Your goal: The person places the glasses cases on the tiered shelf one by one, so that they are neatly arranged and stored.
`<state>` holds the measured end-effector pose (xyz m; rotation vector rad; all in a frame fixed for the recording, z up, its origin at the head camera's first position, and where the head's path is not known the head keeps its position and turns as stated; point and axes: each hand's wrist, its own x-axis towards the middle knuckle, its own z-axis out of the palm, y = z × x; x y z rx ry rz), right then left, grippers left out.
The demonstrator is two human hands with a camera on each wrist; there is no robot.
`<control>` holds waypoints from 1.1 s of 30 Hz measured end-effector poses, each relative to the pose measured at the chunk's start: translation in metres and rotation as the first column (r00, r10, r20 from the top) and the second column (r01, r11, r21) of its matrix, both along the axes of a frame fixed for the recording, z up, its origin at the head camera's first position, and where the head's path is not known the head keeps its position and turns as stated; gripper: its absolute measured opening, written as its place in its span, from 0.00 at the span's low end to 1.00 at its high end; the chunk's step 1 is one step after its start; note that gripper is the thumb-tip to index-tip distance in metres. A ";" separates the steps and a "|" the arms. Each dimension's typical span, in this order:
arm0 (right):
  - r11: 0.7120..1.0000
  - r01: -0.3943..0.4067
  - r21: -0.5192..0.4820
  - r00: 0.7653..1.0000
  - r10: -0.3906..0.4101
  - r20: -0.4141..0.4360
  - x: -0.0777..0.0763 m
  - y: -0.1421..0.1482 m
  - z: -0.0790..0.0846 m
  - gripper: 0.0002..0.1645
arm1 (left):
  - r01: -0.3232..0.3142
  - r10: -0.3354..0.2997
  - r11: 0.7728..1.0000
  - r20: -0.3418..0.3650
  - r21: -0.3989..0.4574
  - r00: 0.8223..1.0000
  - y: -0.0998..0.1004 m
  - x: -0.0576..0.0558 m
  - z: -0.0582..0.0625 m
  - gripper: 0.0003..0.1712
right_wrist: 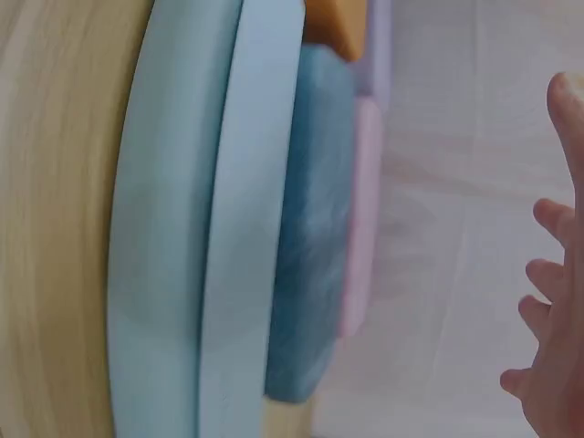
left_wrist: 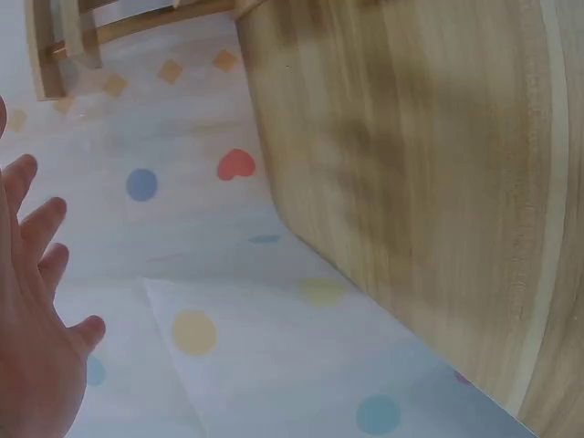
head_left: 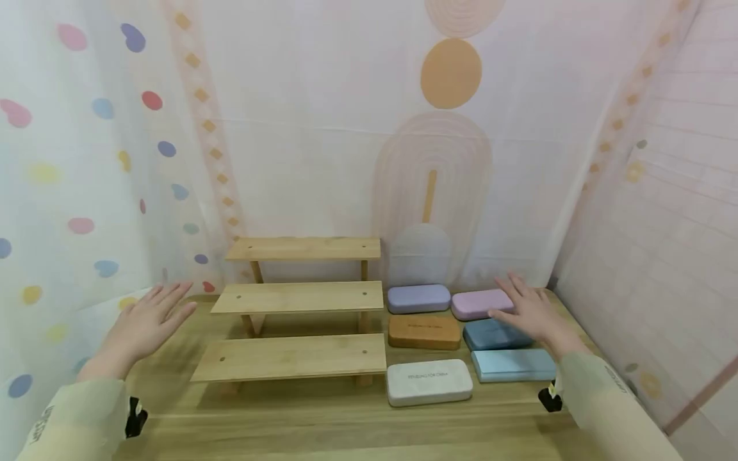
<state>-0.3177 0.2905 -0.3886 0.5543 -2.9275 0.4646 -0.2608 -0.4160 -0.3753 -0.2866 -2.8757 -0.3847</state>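
My left hand (head_left: 147,323) hovers with spread fingers left of a three-step wooden display stand (head_left: 296,298), holding nothing. On the right, my right hand (head_left: 533,314) is held in the air, fingers extended, near the glasses cases. These are a lavender case (head_left: 418,299), a pink case (head_left: 477,305), an orange-brown case (head_left: 424,334), a dark blue case (head_left: 490,335), a light blue case (head_left: 513,366) and a white case (head_left: 429,383). In the right wrist view, a gap separates that hand from the light blue case (right_wrist: 173,228). The head view has the right hand partly covering the pink and dark blue cases.
All of it stands on a wood-grain table (head_left: 323,422). Behind is a patterned curtain (head_left: 311,179), with dotted fabric (head_left: 81,192) at the left and a pale pink cloth (head_left: 663,256) at the right. The stand's steps rise toward the back.
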 end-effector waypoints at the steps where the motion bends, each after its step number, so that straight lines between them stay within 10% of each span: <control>1: 1.000 -0.016 -0.015 1.000 0.016 0.000 0.003 -0.002 0.001 0.50 | 0.011 -0.011 1.000 -0.005 0.017 1.000 0.001 0.002 0.001 0.36; 16: 0.903 -0.223 -0.368 0.973 0.231 -0.023 0.067 -0.038 -0.023 0.40 | 0.152 -0.120 0.929 -0.114 0.336 0.986 0.036 0.060 -0.038 0.26; 25: 0.769 -0.187 -0.612 0.965 0.261 0.034 0.086 -0.056 -0.056 0.36 | 0.034 -0.107 0.841 0.104 0.541 0.989 0.050 0.058 -0.047 0.30; 33: 0.755 -0.111 -0.646 0.975 0.210 0.077 0.085 -0.068 -0.079 0.35 | -0.035 -0.155 0.661 0.183 0.749 0.971 0.048 0.046 -0.061 0.37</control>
